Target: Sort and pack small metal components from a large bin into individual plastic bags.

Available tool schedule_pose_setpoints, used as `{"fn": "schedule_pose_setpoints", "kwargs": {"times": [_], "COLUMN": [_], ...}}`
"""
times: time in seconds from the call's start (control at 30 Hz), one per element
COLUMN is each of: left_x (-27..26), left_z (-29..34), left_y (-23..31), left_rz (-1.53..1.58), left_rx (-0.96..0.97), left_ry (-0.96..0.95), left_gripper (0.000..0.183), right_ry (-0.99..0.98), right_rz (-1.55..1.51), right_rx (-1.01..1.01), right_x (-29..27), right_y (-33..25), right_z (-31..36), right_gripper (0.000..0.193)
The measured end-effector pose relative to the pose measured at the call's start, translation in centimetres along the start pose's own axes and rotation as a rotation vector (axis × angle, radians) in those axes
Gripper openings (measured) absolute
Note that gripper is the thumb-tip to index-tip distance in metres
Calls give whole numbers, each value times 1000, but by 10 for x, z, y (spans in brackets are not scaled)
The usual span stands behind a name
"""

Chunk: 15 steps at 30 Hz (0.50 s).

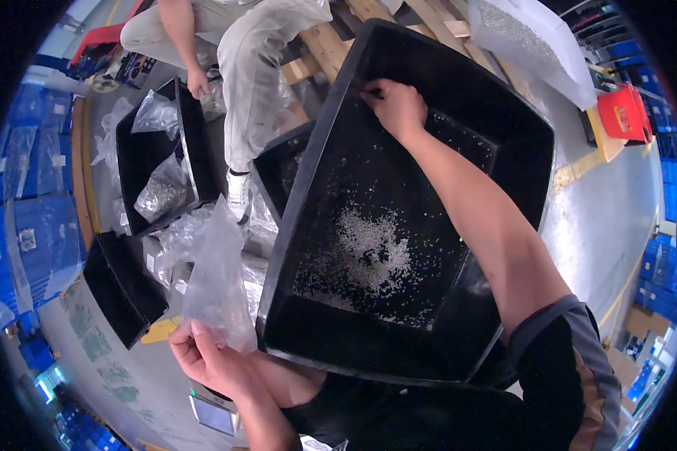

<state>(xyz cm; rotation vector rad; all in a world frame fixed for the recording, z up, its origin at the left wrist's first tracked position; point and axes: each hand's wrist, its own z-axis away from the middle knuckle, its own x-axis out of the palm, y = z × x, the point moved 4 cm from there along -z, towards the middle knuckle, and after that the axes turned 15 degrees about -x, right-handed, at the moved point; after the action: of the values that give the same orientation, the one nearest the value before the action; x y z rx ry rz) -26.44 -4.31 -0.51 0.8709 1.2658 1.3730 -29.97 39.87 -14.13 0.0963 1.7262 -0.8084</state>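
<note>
In front of me a big black tub point(301, 214) stands tilted, with small pale grains or tiny parts point(372, 244) heaped and scattered over its bottom. My right hand point(400, 109) reaches inside to the far left, its fingers curled together by the wall. Whatever those fingers may hold is too small or hidden to make out. Left of the tub, my left hand point(203, 353) pinches the edge of a clear plastic bag point(217, 282), which looks flat and hangs beside the tub's near left corner.
Another person's hand point(198, 81) is by a black crate point(195, 143) of filled clear bags point(162, 192). A smaller black bin point(124, 289) lies left. Behind are a wooden pallet point(325, 49), a large clear bag of small parts point(534, 45) and a red container point(626, 114).
</note>
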Motion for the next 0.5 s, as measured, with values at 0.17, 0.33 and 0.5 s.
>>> {"fn": "schedule_pose_setpoints", "kwargs": {"times": [0.17,0.33,0.5], "left_x": [-3,-7,-10], "left_z": [-1,-2,-4], "left_y": [-1,-2,-6], "left_rz": [34,13,8], "left_rx": [-12,-17,2], "left_ry": [-2,20,-17], "left_gripper": [7,7,6], "right_ry": [34,-51,32], "right_rz": [-40,67,253], "right_rx": [-90,-155,-302], "right_x": [0,-2,1], "right_y": [7,3,-6], "right_z": [0,1,0], "right_gripper": [31,30,23]}}
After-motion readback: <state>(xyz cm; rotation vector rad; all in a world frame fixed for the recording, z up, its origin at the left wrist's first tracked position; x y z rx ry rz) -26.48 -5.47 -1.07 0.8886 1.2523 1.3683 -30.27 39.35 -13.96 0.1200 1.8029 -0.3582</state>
